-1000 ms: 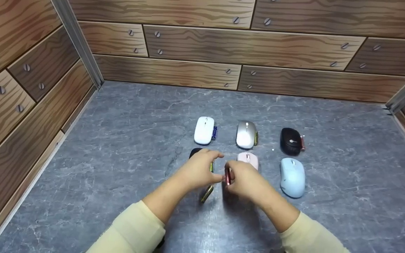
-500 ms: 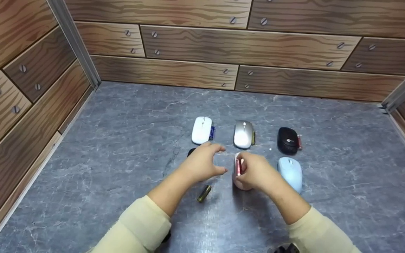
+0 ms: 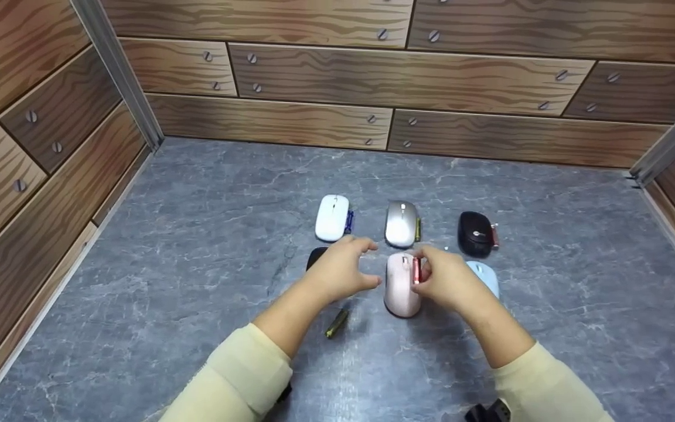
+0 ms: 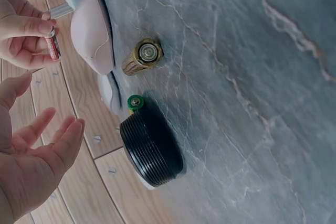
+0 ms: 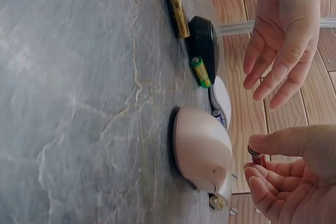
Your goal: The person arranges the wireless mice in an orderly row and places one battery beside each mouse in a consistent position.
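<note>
My right hand (image 3: 449, 280) pinches a small red battery (image 3: 416, 271) between thumb and fingers, over the right side of the pink mouse (image 3: 401, 296); in the right wrist view the battery (image 5: 257, 157) is clear of the mouse. My left hand (image 3: 340, 272) hovers with fingers spread and nothing in them, left of the pink mouse. It hides most of a black mouse (image 3: 316, 257), which the left wrist view shows as ribbed (image 4: 149, 150), with a green battery (image 4: 135, 102) beside it. A larger gold-and-black battery (image 3: 337, 323) lies nearer me on the tabletop.
Behind stand a white mouse (image 3: 332, 218) with a blue battery (image 3: 349, 221), a grey mouse (image 3: 401, 224) with a gold battery (image 3: 418, 229), and another black mouse (image 3: 475, 234) with a red battery (image 3: 495, 235). A light blue mouse (image 3: 486, 276) is partly behind my right hand. Wood-patterned walls (image 3: 314, 76) enclose the table.
My right hand has carried the red battery rightward, from the pink mouse's left side across to its right side. The left hand has stayed nearly in place, still spread.
</note>
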### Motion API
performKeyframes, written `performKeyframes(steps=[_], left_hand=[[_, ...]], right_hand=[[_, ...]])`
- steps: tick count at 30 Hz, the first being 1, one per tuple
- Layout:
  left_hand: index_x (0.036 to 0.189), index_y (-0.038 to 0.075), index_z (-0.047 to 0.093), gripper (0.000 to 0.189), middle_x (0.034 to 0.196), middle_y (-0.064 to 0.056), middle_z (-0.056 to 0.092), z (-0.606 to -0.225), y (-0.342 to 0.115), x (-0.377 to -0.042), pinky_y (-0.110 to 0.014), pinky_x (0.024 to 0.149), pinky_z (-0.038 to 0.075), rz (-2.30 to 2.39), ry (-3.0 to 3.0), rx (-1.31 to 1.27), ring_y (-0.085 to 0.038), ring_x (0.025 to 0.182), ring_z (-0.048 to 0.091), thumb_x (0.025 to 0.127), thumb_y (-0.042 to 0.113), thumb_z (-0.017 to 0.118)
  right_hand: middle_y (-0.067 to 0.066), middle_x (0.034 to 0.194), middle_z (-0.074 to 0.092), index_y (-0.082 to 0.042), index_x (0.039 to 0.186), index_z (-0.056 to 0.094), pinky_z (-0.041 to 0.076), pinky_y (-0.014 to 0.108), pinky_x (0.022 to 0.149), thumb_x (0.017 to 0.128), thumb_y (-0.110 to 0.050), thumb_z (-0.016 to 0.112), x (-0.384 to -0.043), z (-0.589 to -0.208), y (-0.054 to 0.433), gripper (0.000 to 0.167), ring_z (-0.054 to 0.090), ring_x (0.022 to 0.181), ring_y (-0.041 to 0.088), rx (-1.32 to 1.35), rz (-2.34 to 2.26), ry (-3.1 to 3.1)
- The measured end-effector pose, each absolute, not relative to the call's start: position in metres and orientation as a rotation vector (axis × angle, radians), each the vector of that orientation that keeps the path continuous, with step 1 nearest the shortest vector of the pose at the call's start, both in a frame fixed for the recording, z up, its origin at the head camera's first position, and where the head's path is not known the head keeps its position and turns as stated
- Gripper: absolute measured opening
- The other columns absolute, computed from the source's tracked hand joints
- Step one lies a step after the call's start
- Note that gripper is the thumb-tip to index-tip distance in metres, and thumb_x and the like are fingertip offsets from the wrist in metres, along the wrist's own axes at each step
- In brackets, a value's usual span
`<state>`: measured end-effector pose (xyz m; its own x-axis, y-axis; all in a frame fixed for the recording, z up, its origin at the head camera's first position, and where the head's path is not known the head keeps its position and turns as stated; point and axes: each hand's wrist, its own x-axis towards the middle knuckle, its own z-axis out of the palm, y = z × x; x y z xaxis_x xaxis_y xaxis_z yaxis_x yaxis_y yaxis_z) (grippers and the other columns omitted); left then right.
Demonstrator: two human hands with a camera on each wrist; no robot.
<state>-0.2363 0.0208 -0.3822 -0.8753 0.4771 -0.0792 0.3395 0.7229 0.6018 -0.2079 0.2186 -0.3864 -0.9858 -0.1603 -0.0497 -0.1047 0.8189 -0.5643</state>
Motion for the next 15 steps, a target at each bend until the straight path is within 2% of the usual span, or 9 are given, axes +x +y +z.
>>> performKeyframes(steps=[9, 15], left_hand=[[0.123, 0.012, 0.054, 0.054, 0.123, -0.01, 0.052, -0.387, 0.028, -0.236, -0.036, 0.096, 0.04, 0.879, 2.707, 0.662, -0.024, 0.113, 0.049, 0.075, 0.028, 0.073], [0.123, 0.011, 0.054, 0.053, 0.124, -0.01, 0.052, -0.39, 0.031, -0.235, -0.036, 0.097, 0.04, 0.87, 2.7, 0.687, -0.024, 0.115, 0.049, 0.075, 0.025, 0.073]], right_hand=[[0.003, 0.067, 0.053, 0.0, 0.11, 0.055, 0.042, 0.028, 0.051, 0.068, -0.002, 0.07, -0.207, -0.394, 0.23, 0.044, 0.049, 0.057, 0.014, -0.153, -0.902, 2.895], [0.003, 0.065, 0.052, 0.001, 0.102, 0.055, 0.04, 0.029, 0.05, 0.065, 0.0, 0.07, -0.205, -0.4, 0.237, 0.04, 0.048, 0.056, 0.015, -0.167, -0.831, 2.941]])
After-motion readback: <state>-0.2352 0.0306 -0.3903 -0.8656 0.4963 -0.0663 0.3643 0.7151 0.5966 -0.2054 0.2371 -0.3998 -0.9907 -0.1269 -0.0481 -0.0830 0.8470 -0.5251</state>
